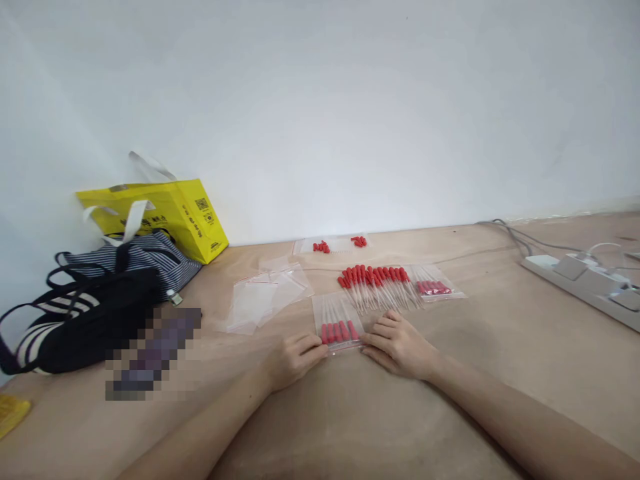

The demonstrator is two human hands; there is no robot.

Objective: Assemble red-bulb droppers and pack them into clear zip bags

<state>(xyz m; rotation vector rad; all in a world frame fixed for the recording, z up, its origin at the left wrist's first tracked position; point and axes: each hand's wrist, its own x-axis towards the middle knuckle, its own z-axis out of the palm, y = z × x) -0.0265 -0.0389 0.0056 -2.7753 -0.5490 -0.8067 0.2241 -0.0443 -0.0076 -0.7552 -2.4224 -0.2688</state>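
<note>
A clear zip bag (334, 308) lies flat in front of me, with several red-bulbed droppers (344, 331) inside, bulbs toward me. My left hand (296, 360) pinches the bag's near left corner. At the near right corner, the fingers of my right hand (397, 347) are closed on the bag's edge. Just beyond lies a pile of loose droppers (380, 283) with red bulbs and clear thin stems. To its right rests another zip bag (440, 280) holding several droppers.
Flat clear zip bags (265, 297) overlap on the left. Farther back, loose red bulbs (321, 247) lie on a clear bag. A yellow shopping bag (185, 220), a striped bag (150, 260) and a black bag (100, 320) stand at left; a power strip (590, 287) lies at right.
</note>
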